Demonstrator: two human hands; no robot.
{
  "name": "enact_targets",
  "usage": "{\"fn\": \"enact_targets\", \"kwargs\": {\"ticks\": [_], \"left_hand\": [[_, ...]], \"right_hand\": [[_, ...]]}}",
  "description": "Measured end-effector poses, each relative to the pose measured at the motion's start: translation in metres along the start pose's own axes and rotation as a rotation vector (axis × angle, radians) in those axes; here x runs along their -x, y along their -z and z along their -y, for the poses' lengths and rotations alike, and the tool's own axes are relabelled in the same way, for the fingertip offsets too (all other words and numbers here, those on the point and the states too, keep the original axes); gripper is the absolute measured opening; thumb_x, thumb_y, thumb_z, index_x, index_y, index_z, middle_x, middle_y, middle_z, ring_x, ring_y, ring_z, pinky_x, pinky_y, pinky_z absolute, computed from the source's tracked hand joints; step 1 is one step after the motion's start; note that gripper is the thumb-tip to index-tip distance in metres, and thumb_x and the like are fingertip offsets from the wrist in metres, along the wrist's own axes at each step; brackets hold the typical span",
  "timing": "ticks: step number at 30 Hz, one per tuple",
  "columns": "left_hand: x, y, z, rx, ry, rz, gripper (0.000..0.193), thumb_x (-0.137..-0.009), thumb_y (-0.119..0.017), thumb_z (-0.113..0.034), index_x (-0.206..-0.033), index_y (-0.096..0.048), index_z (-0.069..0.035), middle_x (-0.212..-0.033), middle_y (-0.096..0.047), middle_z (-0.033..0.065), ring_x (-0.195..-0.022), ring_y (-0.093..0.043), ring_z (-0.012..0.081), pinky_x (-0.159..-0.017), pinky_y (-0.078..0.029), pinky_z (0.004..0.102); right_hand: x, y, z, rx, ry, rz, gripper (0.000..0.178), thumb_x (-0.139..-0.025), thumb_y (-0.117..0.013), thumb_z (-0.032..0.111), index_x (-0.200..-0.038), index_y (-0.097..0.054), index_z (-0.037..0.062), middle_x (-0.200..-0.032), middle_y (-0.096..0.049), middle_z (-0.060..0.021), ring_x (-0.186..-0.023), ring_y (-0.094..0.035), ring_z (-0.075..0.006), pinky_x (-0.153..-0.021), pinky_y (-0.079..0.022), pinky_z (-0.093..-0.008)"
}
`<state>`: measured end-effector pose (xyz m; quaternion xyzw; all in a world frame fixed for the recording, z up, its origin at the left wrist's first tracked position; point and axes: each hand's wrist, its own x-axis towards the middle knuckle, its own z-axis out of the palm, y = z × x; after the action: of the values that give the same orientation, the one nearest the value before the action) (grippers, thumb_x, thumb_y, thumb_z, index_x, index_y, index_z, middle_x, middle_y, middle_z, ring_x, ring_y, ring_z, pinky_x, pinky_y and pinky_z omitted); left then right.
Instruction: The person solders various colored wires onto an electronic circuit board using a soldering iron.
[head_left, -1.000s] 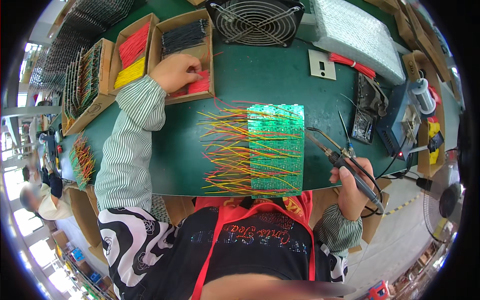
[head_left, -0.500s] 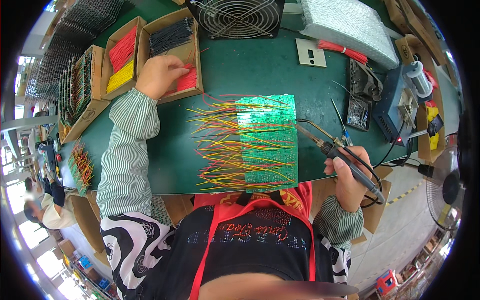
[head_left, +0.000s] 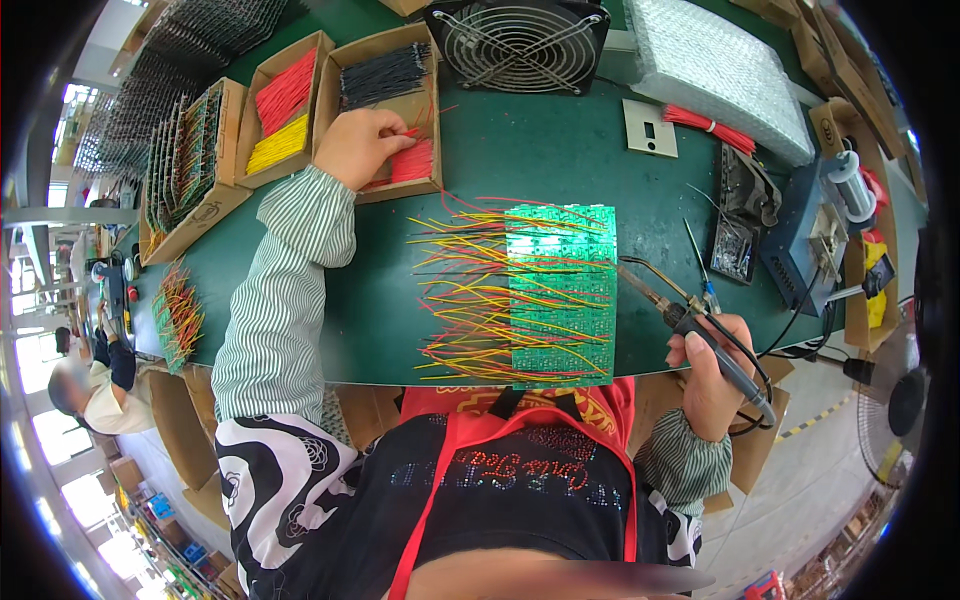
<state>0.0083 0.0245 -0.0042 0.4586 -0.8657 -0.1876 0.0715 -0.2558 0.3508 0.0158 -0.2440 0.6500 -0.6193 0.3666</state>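
My left hand (head_left: 352,150) is over the right-hand cardboard box (head_left: 437,125). Its thumb and fingers pinch red wire, with a pile of short red wires (head_left: 412,163) just beside the fingertips. My right hand (head_left: 710,385) grips a soldering iron (head_left: 730,368) with a curved solder-feed tube (head_left: 655,272) along it. The iron's tip points left, close to the right edge of a green circuit board panel (head_left: 565,352). Red, yellow and black wires (head_left: 455,300) lie across the panel and fan out past its left side.
Black wires (head_left: 385,75) share the right-hand box; another box (head_left: 262,92) holds red and yellow wires. Wired boards (head_left: 190,150) stand in a carton at left. A fan (head_left: 520,48) sits behind, a blue soldering station (head_left: 800,235) at right. A screwdriver (head_left: 702,270) lies near the panel.
The whole view has shifted, so the bench appears further right and slightly lower. My left fingers have risen a little from the red pile, with red wire between them. The iron stays beside the panel.
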Motion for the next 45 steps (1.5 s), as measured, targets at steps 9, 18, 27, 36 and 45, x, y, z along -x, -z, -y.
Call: {"fn": "enact_targets", "kwargs": {"ticks": [9,18,27,36,45], "left_hand": [[-0.015,0.002,0.008,-0.320,-0.165,-0.022,0.018,-0.080,-0.060,-0.019,-0.086,-0.066,-0.004,-0.081,-0.063,0.0161,-0.078,-0.060,0.0320,-0.069,-0.047,0.0405],[-0.020,0.005,0.018,-1.140,-0.113,-0.026,0.014,-0.075,-0.055,-0.008,-0.075,-0.068,-0.003,-0.074,-0.065,0.0126,-0.075,-0.065,0.0255,-0.058,-0.054,0.0349],[-0.008,0.021,0.005,-0.774,-0.309,-0.088,0.018,-0.079,-0.056,-0.013,-0.088,-0.066,-0.002,-0.081,-0.066,0.0137,-0.076,-0.064,0.0262,-0.060,-0.051,0.0376],[0.103,-0.002,-0.013,0.605,0.171,-0.170,0.012,-0.088,-0.057,-0.007,-0.096,-0.059,0.002,-0.078,-0.061,0.0051,-0.069,-0.055,0.0093,-0.059,-0.043,0.0205],[0.113,-0.053,0.025,0.663,0.186,-0.123,0.014,-0.090,-0.054,-0.008,-0.097,-0.059,0.002,-0.091,-0.064,0.0073,-0.078,-0.057,0.0093,-0.063,-0.044,0.0203]], "right_hand": [[0.001,0.005,0.000,0.026,-0.018,-0.038,0.018,-0.077,-0.062,0.002,-0.092,-0.053,-0.0037,-0.074,-0.063,-0.0137,-0.061,-0.062,-0.0156,-0.057,-0.051,-0.0247],[-0.005,-0.004,0.004,-0.047,-0.042,0.047,0.020,-0.074,-0.068,0.000,-0.091,-0.057,-0.0042,-0.076,-0.064,-0.0110,-0.064,-0.063,-0.0140,-0.058,-0.051,-0.0241],[-0.007,0.006,-0.001,-0.004,0.048,0.040,0.022,-0.075,-0.067,0.000,-0.093,-0.056,-0.0044,-0.076,-0.064,-0.0122,-0.064,-0.063,-0.0142,-0.059,-0.051,-0.0243],[-0.014,-0.004,0.008,0.122,0.087,0.137,0.022,-0.073,-0.073,0.012,-0.089,-0.063,0.0023,-0.079,-0.063,-0.0034,-0.072,-0.057,-0.0092,-0.065,-0.047,-0.0244],[-0.012,-0.010,-0.007,0.022,0.373,0.209,0.018,-0.072,-0.066,0.011,-0.087,-0.060,0.0023,-0.069,-0.060,-0.0059,-0.061,-0.056,-0.0112,-0.055,-0.044,-0.0266]]}}
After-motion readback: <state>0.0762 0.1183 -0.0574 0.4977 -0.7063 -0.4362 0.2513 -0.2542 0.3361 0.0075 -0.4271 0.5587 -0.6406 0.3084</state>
